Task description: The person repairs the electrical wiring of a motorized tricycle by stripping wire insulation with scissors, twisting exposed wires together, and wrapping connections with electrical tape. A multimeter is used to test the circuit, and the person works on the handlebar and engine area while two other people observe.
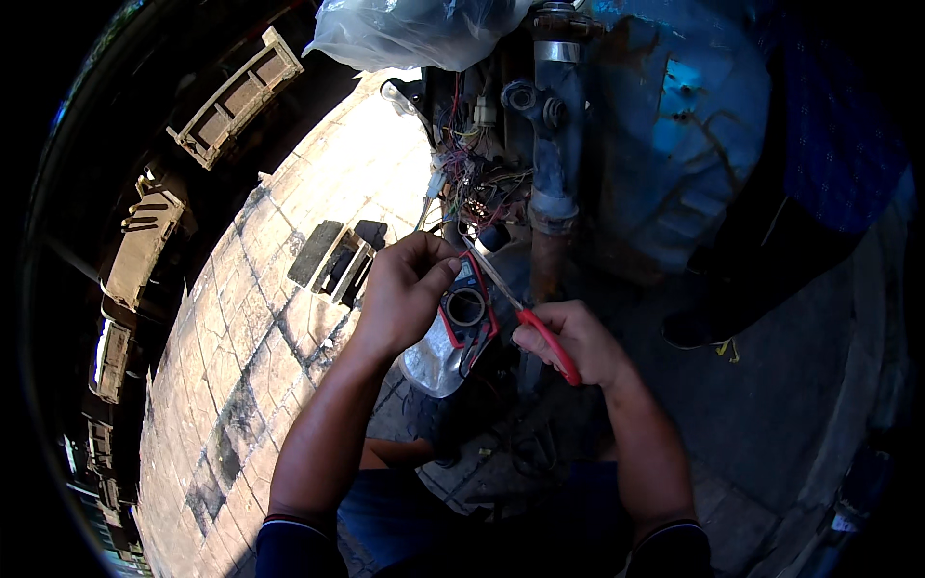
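Note:
My right hand (578,342) is closed on the red handles of a pair of scissors (532,326). Their long metal blades slant up and left toward the fingertips of my left hand (409,289). That hand pinches with thumb and fingers at the blade ends; what it holds is too small to make out. Just beyond lies a tangle of thin coloured wires (477,183) with pale connectors. Under my hands rests a red-edged multimeter (466,306) with a round dial. A shiny, clear rounded piece (434,364) shows below it.
A worn metal fork tube (555,164) stands right of the wires, beside a scuffed blue panel (665,144). A clear plastic bag (419,34) hangs above. On the sunlit paving (260,337) sits a slatted dark part (342,258). Another person's leg (761,260) is at the right.

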